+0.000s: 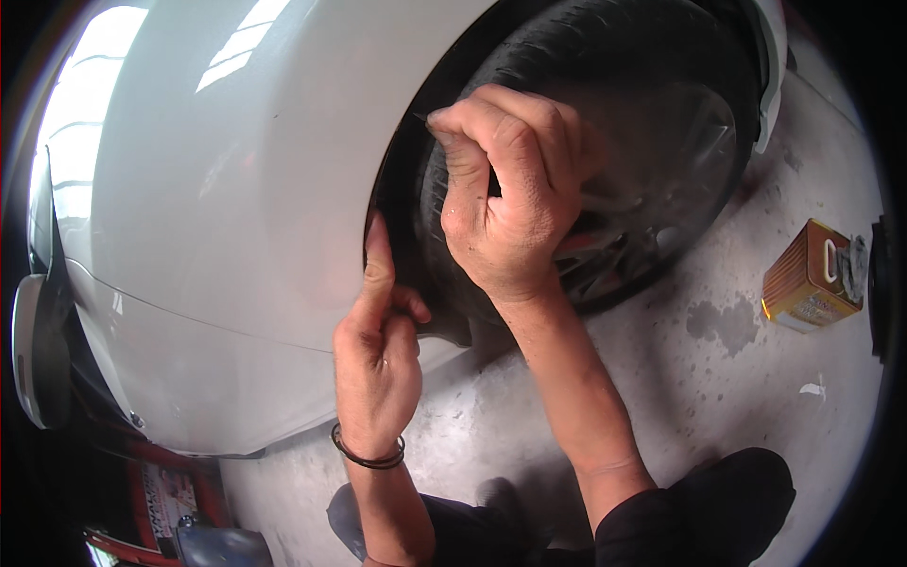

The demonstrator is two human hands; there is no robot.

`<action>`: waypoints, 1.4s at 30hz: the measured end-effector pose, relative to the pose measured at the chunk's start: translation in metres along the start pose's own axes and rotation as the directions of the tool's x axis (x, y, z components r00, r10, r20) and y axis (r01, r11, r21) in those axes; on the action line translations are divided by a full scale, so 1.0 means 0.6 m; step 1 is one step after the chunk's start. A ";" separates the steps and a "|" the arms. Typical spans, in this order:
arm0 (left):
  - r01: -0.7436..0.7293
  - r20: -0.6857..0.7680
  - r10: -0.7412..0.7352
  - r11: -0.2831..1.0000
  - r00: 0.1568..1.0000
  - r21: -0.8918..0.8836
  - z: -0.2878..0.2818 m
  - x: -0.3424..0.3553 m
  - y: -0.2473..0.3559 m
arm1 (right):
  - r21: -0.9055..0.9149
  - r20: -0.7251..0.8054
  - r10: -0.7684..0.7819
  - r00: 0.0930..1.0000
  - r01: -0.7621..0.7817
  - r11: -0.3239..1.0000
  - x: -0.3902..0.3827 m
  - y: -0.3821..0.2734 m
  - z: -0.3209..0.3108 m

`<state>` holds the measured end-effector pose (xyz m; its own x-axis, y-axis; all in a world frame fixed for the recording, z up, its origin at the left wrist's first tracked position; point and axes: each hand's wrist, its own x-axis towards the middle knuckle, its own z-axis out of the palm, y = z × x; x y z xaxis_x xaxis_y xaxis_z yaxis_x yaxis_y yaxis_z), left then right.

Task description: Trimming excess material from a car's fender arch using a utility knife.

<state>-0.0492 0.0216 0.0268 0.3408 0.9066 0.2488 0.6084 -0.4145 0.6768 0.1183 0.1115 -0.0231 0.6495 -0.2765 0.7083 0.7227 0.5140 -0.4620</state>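
A white car fender curves around a black tyre with a dark multi-spoke wheel. My left hand is at the wheel arch edge. Its index finger is stretched up along the fender lip and touches it, the thumb stands apart, and the remaining fingers curl in. Higher up, in front of the tyre, my right hand pinches thumb and forefinger together by the dark arch liner. A small dark tip shows at that pinch, too small to name.
A brown and yellow square metal can with a white handle stands on the stained concrete floor at right. The car's side mirror juts out at far left. Red equipment sits at lower left.
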 end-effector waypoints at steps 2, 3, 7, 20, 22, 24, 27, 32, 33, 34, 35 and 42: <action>-0.003 0.009 0.002 1.000 1.000 0.010 -0.001 0.000 0.001 | 0.003 -0.025 -0.027 0.999 0.027 1.000 0.004 0.002 0.003; -0.005 0.016 0.004 1.000 1.000 0.019 -0.001 0.000 0.001 | 0.003 -0.024 -0.026 0.999 0.026 1.000 0.004 0.003 0.003; 0.007 0.008 -0.007 1.000 1.000 0.022 -0.002 0.000 0.004 | 0.006 -0.021 -0.028 0.999 0.028 1.000 0.001 0.000 0.008; -0.055 0.023 0.054 0.997 0.998 0.045 -0.007 0.002 -0.015 | 0.029 -0.012 -0.081 0.997 0.081 0.996 -0.011 0.006 0.010; -0.059 0.018 0.058 0.998 0.998 0.037 -0.006 0.003 -0.014 | 0.035 -0.030 -0.053 0.998 0.054 0.998 -0.008 0.002 0.009; -0.063 0.022 0.061 0.996 0.998 0.068 -0.004 0.003 -0.011 | 0.031 -0.045 -0.025 0.999 0.027 0.999 -0.006 0.002 0.008; -0.073 0.027 0.071 0.995 0.997 0.066 -0.005 0.004 -0.011 | 0.065 -0.061 -0.033 0.998 0.037 0.997 -0.006 0.003 0.013; -0.050 0.029 0.048 0.995 0.998 0.085 -0.006 0.004 -0.009 | 0.021 -0.045 -0.038 0.998 0.039 0.999 -0.006 0.003 0.009; -0.059 0.034 0.056 0.994 0.998 0.093 -0.007 0.004 -0.010 | 0.022 -0.045 -0.036 0.998 0.037 0.999 -0.008 0.002 0.009; -0.058 0.033 0.055 0.994 0.998 0.094 -0.008 0.004 -0.010 | 0.029 -0.029 -0.027 0.999 0.027 0.999 -0.010 0.001 0.009; -0.053 0.031 0.051 0.995 0.998 0.088 -0.007 0.004 -0.009 | 0.034 -0.012 -0.018 1.000 0.019 0.999 -0.012 0.000 0.008; -0.043 0.034 0.041 0.995 0.999 0.087 -0.011 0.004 -0.009 | 0.058 0.091 -0.103 0.991 0.098 0.994 -0.022 -0.005 -0.002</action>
<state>-0.0563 0.0268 0.0281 0.3893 0.8858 0.2525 0.6529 -0.4587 0.6028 0.1079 0.1125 -0.0317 0.5477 -0.2527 0.7976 0.7676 0.5311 -0.3588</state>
